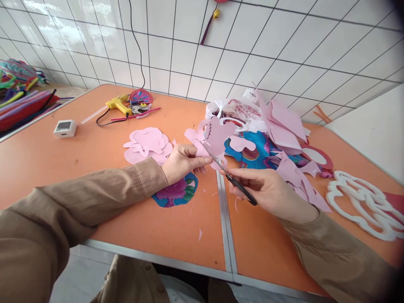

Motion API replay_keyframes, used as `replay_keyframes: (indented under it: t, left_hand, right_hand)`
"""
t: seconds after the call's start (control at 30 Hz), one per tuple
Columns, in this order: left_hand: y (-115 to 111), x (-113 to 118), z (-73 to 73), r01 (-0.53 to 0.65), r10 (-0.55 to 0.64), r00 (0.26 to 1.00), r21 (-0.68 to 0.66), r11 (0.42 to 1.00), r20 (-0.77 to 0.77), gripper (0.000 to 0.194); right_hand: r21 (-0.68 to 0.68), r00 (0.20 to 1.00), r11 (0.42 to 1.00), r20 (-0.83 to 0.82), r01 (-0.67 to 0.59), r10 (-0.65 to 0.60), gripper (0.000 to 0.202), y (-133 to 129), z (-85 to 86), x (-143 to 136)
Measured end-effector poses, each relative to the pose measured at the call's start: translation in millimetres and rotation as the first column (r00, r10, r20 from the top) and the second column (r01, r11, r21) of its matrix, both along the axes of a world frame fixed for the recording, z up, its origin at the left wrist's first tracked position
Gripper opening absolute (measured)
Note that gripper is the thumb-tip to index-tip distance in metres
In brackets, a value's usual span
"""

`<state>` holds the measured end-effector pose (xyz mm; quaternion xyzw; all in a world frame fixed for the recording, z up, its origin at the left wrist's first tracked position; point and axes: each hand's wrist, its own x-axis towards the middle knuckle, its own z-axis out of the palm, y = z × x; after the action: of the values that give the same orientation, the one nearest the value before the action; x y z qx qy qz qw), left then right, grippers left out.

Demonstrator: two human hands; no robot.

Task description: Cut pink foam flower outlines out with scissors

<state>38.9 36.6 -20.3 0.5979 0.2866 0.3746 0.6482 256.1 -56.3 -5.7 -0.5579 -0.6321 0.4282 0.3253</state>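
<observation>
My left hand (183, 163) pinches the near edge of a pink cut paper piece (216, 135), which it holds above the orange table. In my right hand (263, 189) is a pair of scissors with black handles (241, 189); the blades point up and left and meet the pink piece beside my left thumb. Below my left forearm lies a blue cutout with a purple flower (176, 193), partly covered by the hand. A stack of pink cutouts (148, 143) rests just beyond my left wrist.
Yellow glue gun (118, 104) and white box (65, 128) stand back left. Blue patterned fabric (252, 153), folded pink sheets (282, 122) and pink scraps (298, 179) lie right. White cut shapes (362, 202) are far right. A metal seam (225, 227) crosses the orange table (151, 227).
</observation>
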Motion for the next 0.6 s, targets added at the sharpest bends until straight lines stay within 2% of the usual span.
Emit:
replay_keyframes:
  t: [0.2,0.33,0.5,0.6]
  left_hand:
    - [0,0,0.0,-0.003,0.003,1.0,0.005,1.0,0.007,0.036]
    - [2,0,0.6,-0.008,0.008,1.0,-0.011,1.0,0.005,0.036]
    - [6,0,-2.9,-0.077,0.077,0.997,0.035,0.996,-0.016,0.029]
    - [8,0,-4.0,-0.124,0.125,0.992,0.048,0.991,-0.013,0.023]
  right_hand:
    - [-0.023,1.0,1.0,0.019,-0.008,0.008,0.056,-1,4.2,-3]
    - [0.014,0.999,1.0,0.04,-0.015,0.015,0.049,-1,9.7,-6]
    - [0.052,0.988,0.998,0.155,-0.023,0.014,0.04,-1,17.4,-3]
    - [0.005,0.979,1.0,0.202,-0.025,0.023,0.034,-2,16.8,4]
